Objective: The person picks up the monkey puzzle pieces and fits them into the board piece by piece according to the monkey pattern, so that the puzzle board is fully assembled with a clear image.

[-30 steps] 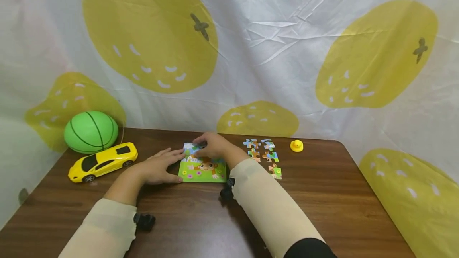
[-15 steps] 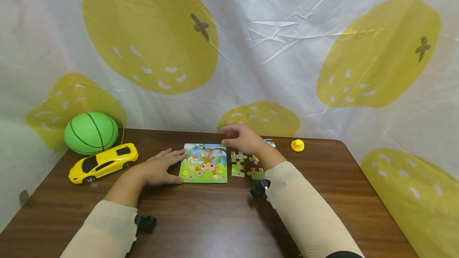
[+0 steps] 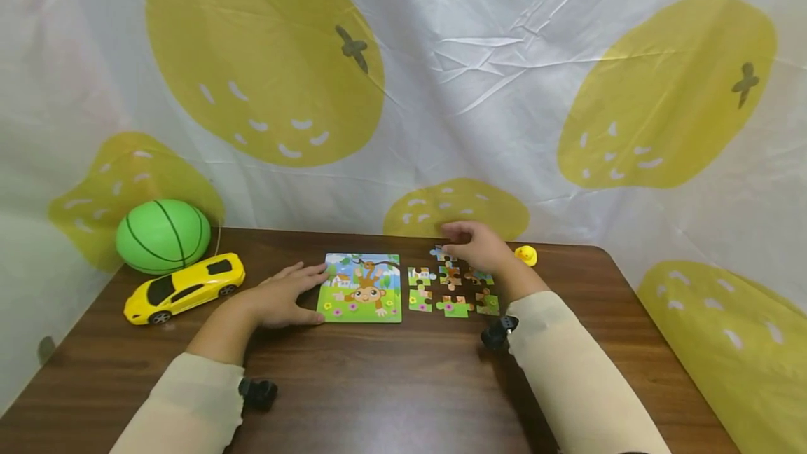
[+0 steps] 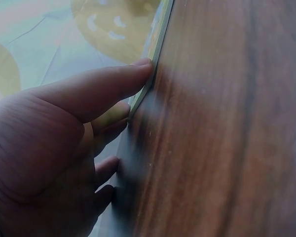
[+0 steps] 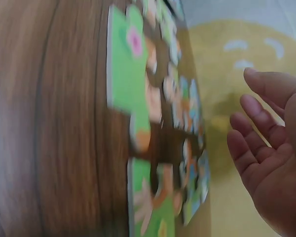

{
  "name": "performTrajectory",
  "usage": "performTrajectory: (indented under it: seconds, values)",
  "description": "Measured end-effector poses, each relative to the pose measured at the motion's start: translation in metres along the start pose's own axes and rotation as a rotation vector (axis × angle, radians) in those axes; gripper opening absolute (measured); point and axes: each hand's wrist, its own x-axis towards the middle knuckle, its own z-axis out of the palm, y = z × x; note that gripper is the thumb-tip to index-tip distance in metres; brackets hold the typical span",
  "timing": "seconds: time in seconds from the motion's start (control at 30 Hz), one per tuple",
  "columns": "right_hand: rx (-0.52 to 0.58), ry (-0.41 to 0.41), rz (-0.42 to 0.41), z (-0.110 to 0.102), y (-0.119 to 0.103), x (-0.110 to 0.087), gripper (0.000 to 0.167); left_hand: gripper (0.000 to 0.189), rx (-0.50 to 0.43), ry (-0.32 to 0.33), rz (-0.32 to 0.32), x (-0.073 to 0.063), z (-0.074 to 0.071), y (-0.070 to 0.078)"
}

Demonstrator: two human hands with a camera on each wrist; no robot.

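A square picture board (image 3: 361,303) with a monkey on green grass lies flat on the table. My left hand (image 3: 280,294) rests along its left side, thumb and fingertips touching the edge, as the left wrist view also shows. Right of the board lie several loose jigsaw pieces (image 3: 455,307) in rough rows, a little apart from each other. Over the back right of these pieces hovers my right hand (image 3: 482,249), hiding some of them. In the right wrist view the fingers (image 5: 254,126) are loosely bent, hold nothing and stand off the pieces.
A yellow toy car (image 3: 184,289) and a green ball (image 3: 164,235) are at the back left. Behind my right hand sits a small yellow rubber duck (image 3: 528,255). A white curtain (image 3: 441,125) with yellow fruit prints hangs along the back of the brown table (image 3: 366,384).
My right hand has moved right, from above the picture board to above the loose jigsaw pieces, uncovering the board's picture. My left hand stays at the board's left edge.
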Motion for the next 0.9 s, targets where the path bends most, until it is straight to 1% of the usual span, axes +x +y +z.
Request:
performTrajectory:
  seconds: [0.13,0.27,0.43,0.67,0.9]
  values:
    - [-0.028,0.017,0.014,-0.004,0.015,0.003,0.049,0.091,0.004,0.003,0.004,0.001,0.0,-0.001]
    - [-0.027,0.008,0.043,-0.005,0.023,0.008,0.048,0.091,0.007,0.002,0.002,0.002,0.001,-0.001]
    - [-0.025,-0.021,0.082,-0.006,0.026,0.013,0.049,0.091,0.014,0.0,-0.002,0.002,0.001,-0.002]
    - [-0.054,-0.073,0.092,-0.005,0.025,0.018,0.049,0.092,0.009,0.003,0.002,0.002,0.002,-0.002]
    - [-0.078,-0.125,0.135,-0.006,0.026,0.021,0.05,0.092,0.005,0.001,-0.006,0.002,0.001,-0.002]
